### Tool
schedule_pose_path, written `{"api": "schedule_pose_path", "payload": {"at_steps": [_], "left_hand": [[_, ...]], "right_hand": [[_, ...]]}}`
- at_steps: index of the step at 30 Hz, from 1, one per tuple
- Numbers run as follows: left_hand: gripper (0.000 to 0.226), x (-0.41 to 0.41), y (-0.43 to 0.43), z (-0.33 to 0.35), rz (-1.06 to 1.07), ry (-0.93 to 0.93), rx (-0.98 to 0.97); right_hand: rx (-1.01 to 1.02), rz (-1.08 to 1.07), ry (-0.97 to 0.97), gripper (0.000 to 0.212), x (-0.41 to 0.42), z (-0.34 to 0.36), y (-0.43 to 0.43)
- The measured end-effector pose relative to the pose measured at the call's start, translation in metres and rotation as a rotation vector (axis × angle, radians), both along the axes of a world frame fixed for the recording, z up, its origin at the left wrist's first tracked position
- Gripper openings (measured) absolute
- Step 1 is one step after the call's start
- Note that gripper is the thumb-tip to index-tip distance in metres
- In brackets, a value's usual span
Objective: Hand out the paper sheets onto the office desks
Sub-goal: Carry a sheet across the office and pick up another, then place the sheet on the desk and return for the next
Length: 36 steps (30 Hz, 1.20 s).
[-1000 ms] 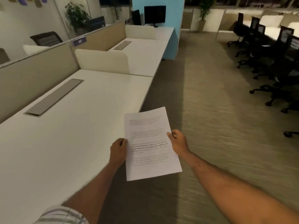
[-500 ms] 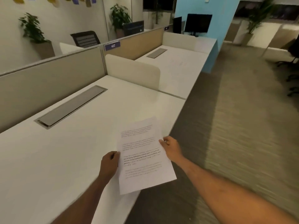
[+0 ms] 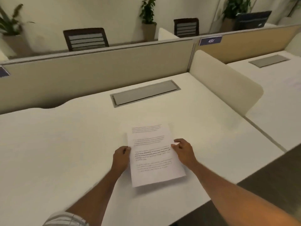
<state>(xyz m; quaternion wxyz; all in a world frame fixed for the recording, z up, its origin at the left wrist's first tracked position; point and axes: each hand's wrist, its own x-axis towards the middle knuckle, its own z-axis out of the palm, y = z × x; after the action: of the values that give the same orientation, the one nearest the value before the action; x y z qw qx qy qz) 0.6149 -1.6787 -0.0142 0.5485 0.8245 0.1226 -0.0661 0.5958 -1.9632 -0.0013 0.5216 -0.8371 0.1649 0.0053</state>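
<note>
Printed white paper [image 3: 153,160] with lines of text hangs just above the white office desk [image 3: 65,144], near its front edge, and casts a shadow under its near end. My left hand [image 3: 121,158] pinches the paper's left edge. On the opposite edge, my right hand [image 3: 184,150] holds it with thumb and curled fingers. I cannot tell whether it is one sheet or several.
A grey cable hatch [image 3: 145,94] lies in the desk ahead of the paper. A cream divider [image 3: 228,84] separates it from the neighbouring desk [image 3: 276,98] on the right. A beige partition [image 3: 97,72] closes the back, with two chairs [image 3: 86,39] behind it. Dark carpet [image 3: 276,185] shows at lower right.
I have turned left from the aisle to face the desk. The paper, held in both hands throughout, has moved from over the floor and desk edge to over the desktop.
</note>
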Motion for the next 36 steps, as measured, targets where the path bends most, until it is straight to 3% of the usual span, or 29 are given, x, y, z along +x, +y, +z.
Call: {"api": "schedule_pose_path", "payload": {"at_steps": [5, 8, 11, 15, 19, 21, 25, 30, 36], "left_hand": [[0.03, 0.002, 0.011, 0.002, 0.149, 0.022, 0.094], [0.019, -0.003, 0.007, 0.008, 0.224, 0.03, 0.155], [0.051, -0.021, 0.004, 0.001, 0.165, -0.027, 0.272], [0.083, -0.039, 0.013, -0.02, -0.079, -0.05, 0.69], [0.106, -0.043, 0.02, -0.019, -0.245, 0.004, 0.821], [0.104, -0.042, 0.024, -0.017, -0.277, 0.024, 0.856], [0.1, -0.041, 0.027, -0.015, -0.291, 0.042, 0.871], [0.106, -0.041, 0.026, -0.012, -0.311, 0.056, 0.843], [0.113, -0.058, 0.046, 0.009, -0.245, 0.021, 0.838]], "right_hand": [[0.025, 0.202, 0.006, 0.017, 0.051, -0.001, 0.013], [0.026, 0.262, 0.007, 0.018, 0.07, -0.006, 0.015], [0.017, 0.277, 0.026, 0.019, 0.08, -0.012, 0.019], [0.007, 0.266, 0.05, 0.022, 0.082, -0.016, 0.025], [-0.214, 0.32, -0.05, 0.027, 0.079, -0.024, 0.024], [-0.434, 0.428, -0.153, 0.037, 0.076, -0.031, 0.022], [-0.707, 0.616, -0.153, 0.061, 0.066, -0.036, 0.019], [-0.752, 0.654, -0.086, 0.08, 0.06, -0.028, 0.022], [-0.739, 0.744, -0.143, 0.08, 0.075, -0.002, 0.043]]}}
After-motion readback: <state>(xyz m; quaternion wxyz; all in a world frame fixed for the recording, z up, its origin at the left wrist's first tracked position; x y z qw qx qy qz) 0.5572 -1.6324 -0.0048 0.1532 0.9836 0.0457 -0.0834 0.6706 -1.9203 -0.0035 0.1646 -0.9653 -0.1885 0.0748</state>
